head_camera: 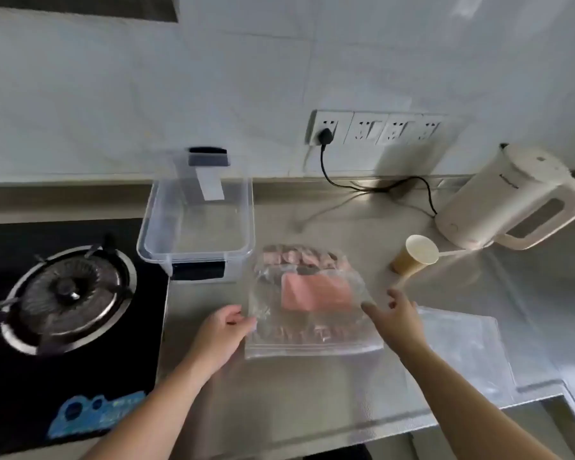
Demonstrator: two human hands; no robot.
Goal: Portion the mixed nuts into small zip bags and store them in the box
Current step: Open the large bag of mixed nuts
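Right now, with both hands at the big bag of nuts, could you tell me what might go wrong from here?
1. The left hand grips only one edge of the nut bag; the right hand hovers open, so a lift could tip the bag and spill nuts if its seal is open.
2. The paper cup stands close beyond the right hand and could be knocked over.
3. The storage box overhangs the gas stove.

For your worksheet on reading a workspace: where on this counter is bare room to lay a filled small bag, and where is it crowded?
Bare counter lies in front of the big nut bag, between the forearms. A smaller patch lies behind it, between the clear box and the paper cup. Crowded: around the bag, where left hand and right hand work.
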